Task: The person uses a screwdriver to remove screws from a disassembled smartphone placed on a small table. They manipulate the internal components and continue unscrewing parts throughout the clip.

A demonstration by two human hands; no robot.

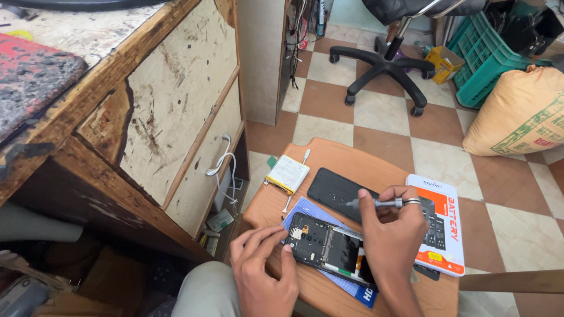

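the opened phone [326, 246] lies on a blue mat [305, 208] atop a small rounded wooden stool [346, 155], its lower end hidden under the right hand [390, 232] and its inner parts too small to make out; the right hand's fingers are curled tight around a slim metal screwdriver [376, 203], tip pointing left above the phone; the left hand [261, 264] rests with fingers loosely spread, fingertips pressing the phone's left edge; a glossy black back cover [335, 189] and a flat white battery [287, 174] lie beyond; an orange-and-white battery box [449, 223] is partly covered; a green plastic crate [484, 56] is cut off, its contents dark and unclear.
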